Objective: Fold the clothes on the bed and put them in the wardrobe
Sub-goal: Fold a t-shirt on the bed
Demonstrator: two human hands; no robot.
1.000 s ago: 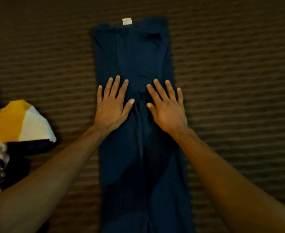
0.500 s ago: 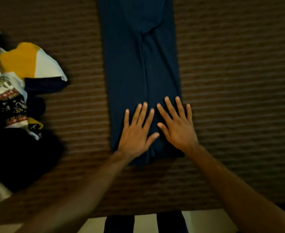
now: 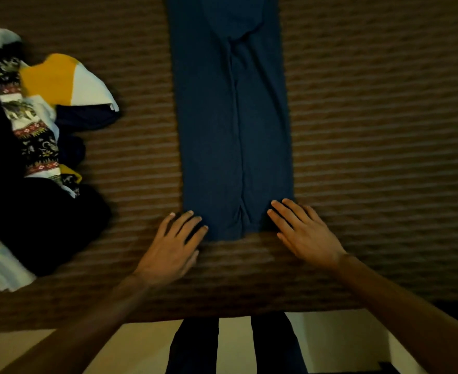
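Step in hand: you are folding the dark blue garment; it lies as a long narrow strip, lengthwise away from you, on the brown striped bed.
Left hand: fingers spread and straight, tips at the strip's near left corner; no grip on the cloth.
Right hand: fingers spread flat, tips on the near right corner; nothing pinched.
Near hem: just short of the bed's edge, between your hands.
Next move, as a judgement: pinch both near corners and carry the hem toward the far end, keeping the sides aligned.
Waiting: a pile of unfolded clothes lies well to your left.
Wardrobe: not in view.
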